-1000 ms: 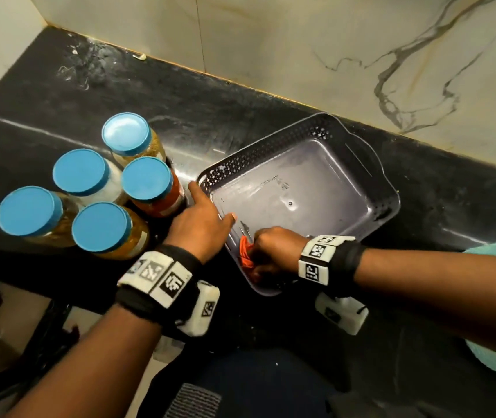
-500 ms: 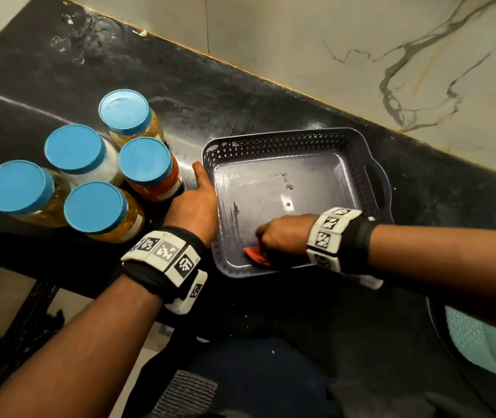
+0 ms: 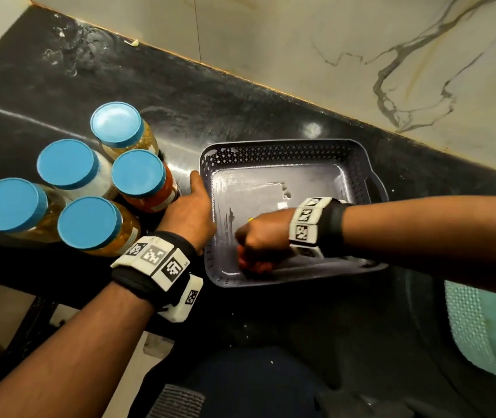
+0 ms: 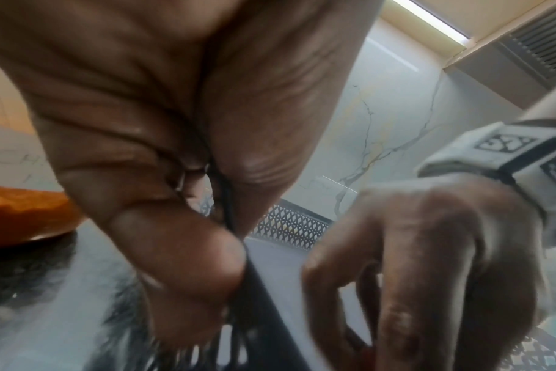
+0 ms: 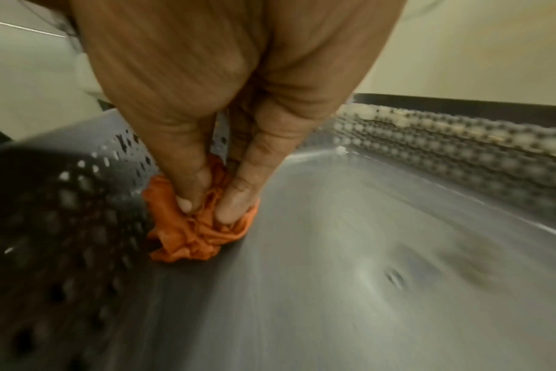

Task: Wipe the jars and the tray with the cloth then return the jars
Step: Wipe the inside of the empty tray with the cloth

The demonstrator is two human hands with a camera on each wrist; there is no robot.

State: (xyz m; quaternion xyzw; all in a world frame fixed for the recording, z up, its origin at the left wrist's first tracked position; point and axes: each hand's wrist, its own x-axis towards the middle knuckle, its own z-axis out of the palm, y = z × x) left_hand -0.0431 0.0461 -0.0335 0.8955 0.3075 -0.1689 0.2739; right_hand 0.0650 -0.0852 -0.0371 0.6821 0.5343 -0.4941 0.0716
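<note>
Five blue-lidded jars (image 3: 90, 188) are grouped on the black counter (image 3: 240, 101), just beside the left wall of the tray (image 3: 286, 152). That left rim is pinched by the left hand (image 3: 191, 212), thumb inside and fingers curled against the outer wall, so the tray is steadied. Inside the tray, near its front wall, an orange cloth (image 5: 197, 226) is bunched under the right hand (image 3: 262, 236); it is grasped by curled fingertips (image 5: 188, 198) and pressed onto the floor of the tray. The cloth is judged soft, light and easily crumpled, best kept balled under the fingertips. The perforated plastic tray is judged light and likely to slide, hence the rim hold. The jars, probably glass and filled, are judged heavy and breakable, best taken round the body below the lid.
</note>
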